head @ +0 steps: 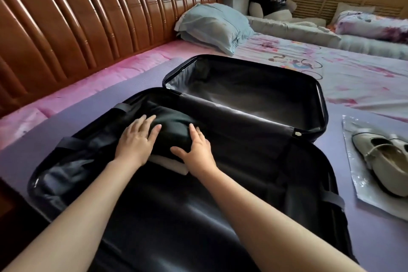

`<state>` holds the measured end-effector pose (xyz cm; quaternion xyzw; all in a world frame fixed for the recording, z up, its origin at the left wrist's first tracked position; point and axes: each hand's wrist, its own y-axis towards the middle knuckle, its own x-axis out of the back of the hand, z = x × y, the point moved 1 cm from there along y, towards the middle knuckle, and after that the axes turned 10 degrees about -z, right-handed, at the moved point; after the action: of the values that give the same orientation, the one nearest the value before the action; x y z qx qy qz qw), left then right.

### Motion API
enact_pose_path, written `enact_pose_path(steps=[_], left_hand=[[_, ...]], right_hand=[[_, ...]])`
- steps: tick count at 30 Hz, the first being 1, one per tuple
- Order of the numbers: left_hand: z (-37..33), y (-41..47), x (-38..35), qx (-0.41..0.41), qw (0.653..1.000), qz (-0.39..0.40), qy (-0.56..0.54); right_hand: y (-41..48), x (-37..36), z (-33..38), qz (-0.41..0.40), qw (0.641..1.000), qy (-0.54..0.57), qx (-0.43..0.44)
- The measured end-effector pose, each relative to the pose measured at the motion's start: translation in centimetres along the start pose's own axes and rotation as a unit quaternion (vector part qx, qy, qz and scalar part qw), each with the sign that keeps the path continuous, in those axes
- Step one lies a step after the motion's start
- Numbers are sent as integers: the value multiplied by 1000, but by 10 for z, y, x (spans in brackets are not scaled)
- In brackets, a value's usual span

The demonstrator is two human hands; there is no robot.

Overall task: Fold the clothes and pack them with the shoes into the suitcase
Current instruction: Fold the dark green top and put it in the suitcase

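Black folded cloth [174,128] lies at 10 o'clock in the near half of the one open suitcase [321,99], hiding all but a strip of a white piece [174,164] beneath. The left hand [136,141] and right hand [196,150] press flat on it, fingers straight, gripping nothing. At 3 o'clock one cream shoe [384,157] on a silvery bag [362,185] is cut by the frame; a second cannot be made out.

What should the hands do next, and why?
Probably lift the right hand toward the shoes: the folded clothes already lie in the suitcase under it and the left hand, while the shoes sit outside.
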<state>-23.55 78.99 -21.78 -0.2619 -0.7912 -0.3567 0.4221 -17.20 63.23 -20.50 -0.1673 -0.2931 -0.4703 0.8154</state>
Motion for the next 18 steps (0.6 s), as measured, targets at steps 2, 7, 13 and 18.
enact_pose_path(steps=[2, 7, 13, 18], left_hand=[[1, -1, 1, 9, 999, 31, 5], [-27, 12, 32, -25, 999, 18, 25], [-113, -27, 62, -30, 981, -56, -184], [-215, -94, 55, -44, 955, 38, -292]], right_hand=[[-1, 0, 0, 13, 999, -32, 2], [-6, 29, 10, 33, 999, -27, -25], [-46, 109, -2, -19, 996, 84, -22], [-109, 197, -46, -62, 994, 74, -41]])
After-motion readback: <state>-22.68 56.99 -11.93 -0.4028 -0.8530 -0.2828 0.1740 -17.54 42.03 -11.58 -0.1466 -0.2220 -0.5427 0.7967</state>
